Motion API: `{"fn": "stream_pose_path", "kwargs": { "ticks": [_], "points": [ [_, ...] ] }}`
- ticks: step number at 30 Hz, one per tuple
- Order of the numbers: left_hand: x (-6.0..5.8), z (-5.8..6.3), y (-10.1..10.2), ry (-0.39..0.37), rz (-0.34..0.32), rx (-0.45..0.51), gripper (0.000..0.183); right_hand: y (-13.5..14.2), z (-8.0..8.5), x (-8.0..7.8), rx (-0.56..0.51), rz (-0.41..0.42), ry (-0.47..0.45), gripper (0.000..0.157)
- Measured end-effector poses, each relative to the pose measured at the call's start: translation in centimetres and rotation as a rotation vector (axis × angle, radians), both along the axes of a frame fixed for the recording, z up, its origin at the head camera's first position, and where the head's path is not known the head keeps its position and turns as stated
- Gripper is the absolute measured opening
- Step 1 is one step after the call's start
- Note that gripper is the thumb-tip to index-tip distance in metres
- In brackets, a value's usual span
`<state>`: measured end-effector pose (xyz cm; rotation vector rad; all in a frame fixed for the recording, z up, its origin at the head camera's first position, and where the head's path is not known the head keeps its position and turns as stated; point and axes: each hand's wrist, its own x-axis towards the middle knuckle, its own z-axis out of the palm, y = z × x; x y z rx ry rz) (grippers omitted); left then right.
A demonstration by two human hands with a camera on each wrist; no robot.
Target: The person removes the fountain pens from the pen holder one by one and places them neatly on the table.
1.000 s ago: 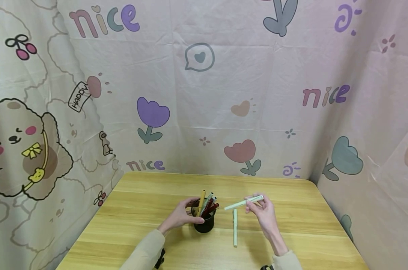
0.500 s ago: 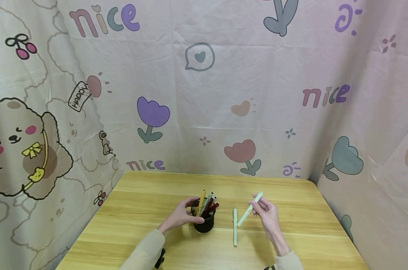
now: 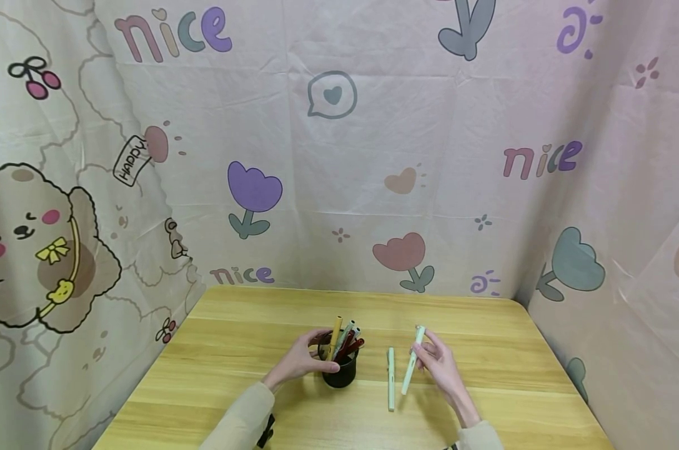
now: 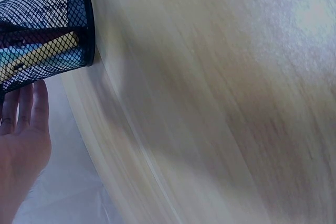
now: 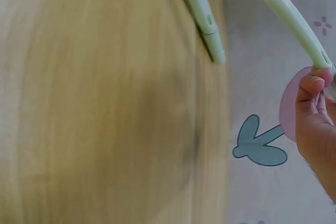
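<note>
My left hand (image 3: pixel 302 359) grips a black mesh pen holder (image 3: pixel 340 377) from its left side, thumb across the front. Several pens stand in the holder: a yellow pen (image 3: pixel 336 337), dark red ones and pale ones. In the left wrist view the mesh pen holder (image 4: pixel 47 11) shows pens through its wall beside the fingers (image 4: pixel 39 108). Between thumb and fingers, my right hand (image 3: pixel 439 362) pinches a pale green pen (image 3: pixel 411 372), tilted above the table. Just left of it a second pale green pen (image 3: pixel 391 381) lies on the table, also visible in the right wrist view.
The wooden table (image 3: pixel 249 319) reaches back to a patterned cloth (image 3: pixel 339 156) hanging behind it. More cloth hangs at the left and right sides. A dark strap (image 3: pixel 266 432) sits at the left sleeve.
The pen in my right hand has swung from nearly level to steep, its lower end now pointing down toward the front of the table. The left hand and pen holder stay still.
</note>
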<state>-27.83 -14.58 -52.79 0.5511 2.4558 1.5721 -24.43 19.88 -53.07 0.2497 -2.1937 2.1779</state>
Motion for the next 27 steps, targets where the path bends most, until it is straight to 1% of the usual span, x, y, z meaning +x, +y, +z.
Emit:
{"fn": "stream_pose_path", "kwargs": {
  "ticks": [6, 10, 15, 16, 19, 23, 27],
  "points": [
    [-0.1, -0.1, -0.1, 0.006, -0.002, -0.006, 0.084, 0.3, -0.6, 0.0, 0.042, 0.070, -0.064, 0.067],
    [0.0, -0.1, -0.1, 0.006, -0.003, -0.004, 0.084, 0.5, -1.2, -0.2, 0.080, 0.095, -0.086, 0.067],
    [0.0, 0.0, -0.1, 0.002, -0.002, 0.001, 0.084, 0.5, -1.8, -0.7, 0.137, 0.119, -0.138, 0.067],
    [0.0, 0.0, 0.0, 0.001, -0.002, 0.003, 0.084, 0.5, -1.9, -0.8, 0.142, 0.123, -0.158, 0.068],
    [0.1, 0.1, 0.0, -0.002, -0.002, 0.005, 0.083, 0.5, -2.3, -1.0, 0.145, 0.148, -0.161, 0.068],
    [0.1, 0.1, 0.0, 0.001, 0.001, -0.001, 0.084, 0.4, -2.8, -1.2, 0.141, 0.162, -0.150, 0.067],
    [0.2, 0.1, 0.0, 0.003, 0.001, -0.005, 0.084, 0.2, -3.2, -1.5, 0.136, 0.157, -0.157, 0.055]
  ]
}}
